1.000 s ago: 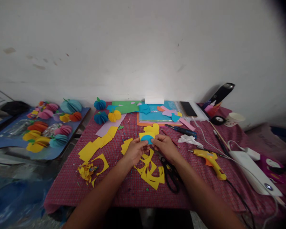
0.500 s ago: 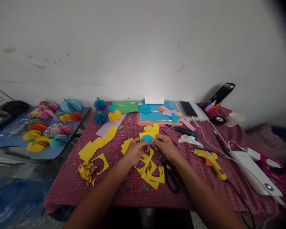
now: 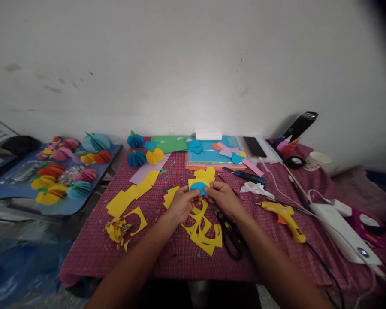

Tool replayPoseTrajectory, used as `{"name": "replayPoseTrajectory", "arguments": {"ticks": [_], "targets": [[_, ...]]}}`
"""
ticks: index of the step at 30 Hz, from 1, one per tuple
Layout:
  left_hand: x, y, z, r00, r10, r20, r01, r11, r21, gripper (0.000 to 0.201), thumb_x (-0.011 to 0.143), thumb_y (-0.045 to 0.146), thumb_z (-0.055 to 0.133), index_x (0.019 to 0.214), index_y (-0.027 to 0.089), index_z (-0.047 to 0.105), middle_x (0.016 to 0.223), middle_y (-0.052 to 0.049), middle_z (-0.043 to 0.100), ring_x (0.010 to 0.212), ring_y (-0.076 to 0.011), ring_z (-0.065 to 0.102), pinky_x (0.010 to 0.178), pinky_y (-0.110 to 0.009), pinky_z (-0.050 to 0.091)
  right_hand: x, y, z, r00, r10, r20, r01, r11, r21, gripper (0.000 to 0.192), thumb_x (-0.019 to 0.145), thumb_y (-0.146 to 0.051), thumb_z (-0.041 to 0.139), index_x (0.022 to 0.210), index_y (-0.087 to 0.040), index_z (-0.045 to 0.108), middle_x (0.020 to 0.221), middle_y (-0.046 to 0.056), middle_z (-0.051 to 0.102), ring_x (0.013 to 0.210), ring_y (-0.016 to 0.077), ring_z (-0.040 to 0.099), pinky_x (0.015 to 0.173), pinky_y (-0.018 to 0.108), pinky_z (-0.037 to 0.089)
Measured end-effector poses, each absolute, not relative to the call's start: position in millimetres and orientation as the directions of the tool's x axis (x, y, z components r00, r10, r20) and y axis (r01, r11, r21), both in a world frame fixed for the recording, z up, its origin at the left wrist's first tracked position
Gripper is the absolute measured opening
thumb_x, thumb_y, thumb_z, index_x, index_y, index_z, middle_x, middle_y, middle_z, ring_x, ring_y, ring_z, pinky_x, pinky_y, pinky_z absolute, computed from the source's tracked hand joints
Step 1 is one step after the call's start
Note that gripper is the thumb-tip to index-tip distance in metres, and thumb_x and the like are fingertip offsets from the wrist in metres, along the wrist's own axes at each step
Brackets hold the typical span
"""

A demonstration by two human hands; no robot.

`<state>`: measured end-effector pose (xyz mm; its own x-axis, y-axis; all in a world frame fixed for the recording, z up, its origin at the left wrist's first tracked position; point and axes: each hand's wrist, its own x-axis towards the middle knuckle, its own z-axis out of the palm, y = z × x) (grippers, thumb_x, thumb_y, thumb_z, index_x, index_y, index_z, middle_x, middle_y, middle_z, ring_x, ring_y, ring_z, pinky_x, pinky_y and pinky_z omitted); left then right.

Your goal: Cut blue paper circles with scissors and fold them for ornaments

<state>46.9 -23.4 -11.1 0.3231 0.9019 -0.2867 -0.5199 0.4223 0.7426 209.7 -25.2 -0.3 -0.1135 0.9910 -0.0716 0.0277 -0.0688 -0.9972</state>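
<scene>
Nothing moved — blue half-circle [image 3: 198, 187] pinched between both hands [image 3: 203, 198], above table [image 3: 167, 253]

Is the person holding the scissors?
No, the scissors lie on the table by the right forearm, while the left hand and right hand pinch a yellow paper.

craft workspace, prob. home | paper offcuts [image 3: 203, 234], glue gun [image 3: 284, 216], scissors [image 3: 230, 234]

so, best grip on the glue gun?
Take the glue gun by its handle, from above and the near right. It lies flat on the cloth, nozzle pointing left, cord trailing off the handle end, so the handle is the free, graspable part.
</scene>
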Motion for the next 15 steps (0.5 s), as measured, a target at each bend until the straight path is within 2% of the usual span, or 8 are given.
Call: {"name": "replayPoseTrajectory", "arguments": {"ticks": [5,9,15], "targets": [[47.0,-23.0,-12.2,0.313,0.906,-0.285,-0.509,0.414,0.755,0.029,0.065,0.026,0.081,0.085,0.013,0.065,0.067,-0.003,0.065,0.057,-0.0118,0.060,0.058,-0.026,0.048,209.8,-25.1,1.2,-0.114,0.991,-0.065,0.046,-0.060,-0.997,0.032,0.078,-0.042,0.068,0.061,-0.020,0.054,0.052,-0.004,0.053,0.046,0.0110,0.043,0.046,0.024,0.031],[47.9,-22.9,-11.9,0.232,0.932,-0.280,-0.462,0.358,0.811,0.032,0.063,0.029,0.083,0.085,0.014,0.065,0.071,-0.004,0.067,0.061,-0.0139,0.062,0.059,-0.027,0.049,209.9,-26.9,3.4,-0.094,0.995,-0.034,0.101,-0.025,-0.995,0.033,0.080,-0.042,0.068,0.060,-0.020,0.052,0.052,-0.005,0.052,0.046,0.0108,0.042,0.046,0.024,0.030],[49.4,-20.6,-17.8,0.145,0.979,-0.143,-0.370,0.188,0.910,0.031,0.068,0.034,0.078,0.091,0.014,0.069,0.078,-0.004,0.068,0.063,-0.0128,0.060,0.060,-0.025,0.047,211.7,-23.7,0.3,-0.080,0.997,0.016,0.227,0.034,-0.973,0.030,0.083,-0.039,0.063,0.063,-0.019,0.055,0.054,-0.003,0.053,0.047,0.0112,0.044,0.047,0.023,0.033]]}}
